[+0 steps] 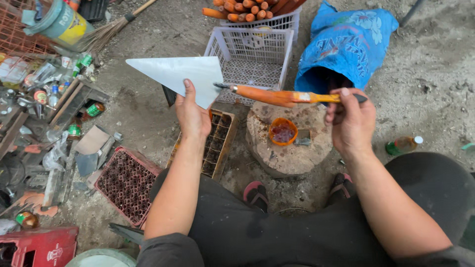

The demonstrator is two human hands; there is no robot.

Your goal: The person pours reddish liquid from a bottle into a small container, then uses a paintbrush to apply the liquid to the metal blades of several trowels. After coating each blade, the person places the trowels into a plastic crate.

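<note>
Above the stump (pixel 289 148), left hand (pixel 192 116) pinches a white triangle sheet (pixel 170 73) at its lower corner, thumb on top, other fingers hidden behind. Right hand (pixel 352 123) has fingers closed on a brush (pixel 289 96), handle end in the fist, tip w/ bristles near the sheet's edge. Best to keep sheet steady, brush strokes light; paint cup (pixel 282 131) sits below.

Dark grey short sleeves are worn, leaving both forearms bare. Black trousers are worn, and pink-strapped sandals (pixel 256 194) are seen on the feet.
</note>
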